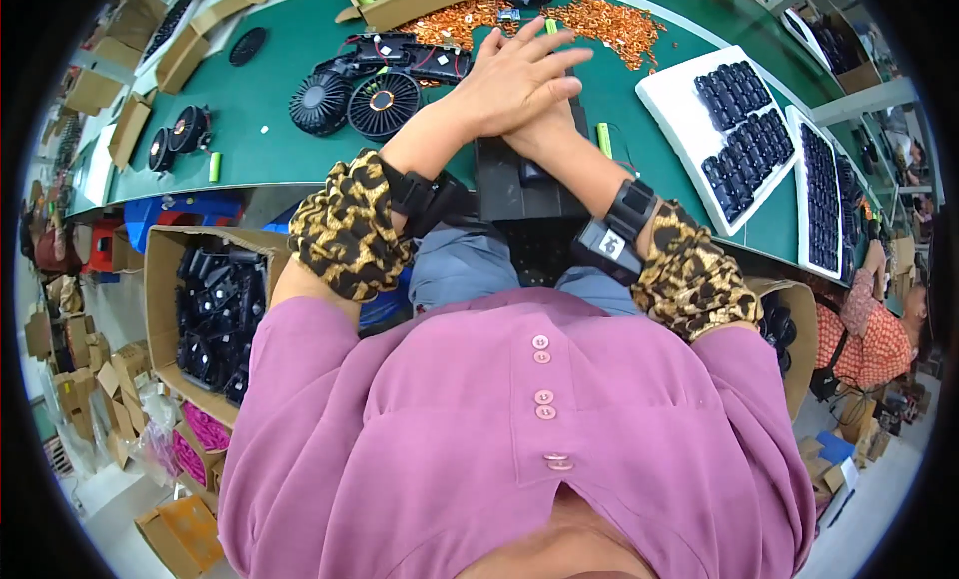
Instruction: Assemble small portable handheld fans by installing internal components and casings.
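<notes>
My left hand (517,82) lies across the top of my right hand (544,129), its fingers stretched out and spread, holding nothing. The right hand's fingers are hidden beneath it. Both hands are over a black block-like stand (519,194) at the table's near edge. Just left of them are a black round fan (384,106) with a copper-coloured centre, a second black fan part (321,104) and black casings with wires (385,54). A green cylindrical battery cell (603,140) stands right of my right wrist.
Piles of small copper-coloured parts (609,29) lie at the back beside a carton of green cells (410,1). White trays of black parts (664,104) are on the right. Cartons of black parts (160,309) flank me. Another person (867,339) sits at far right.
</notes>
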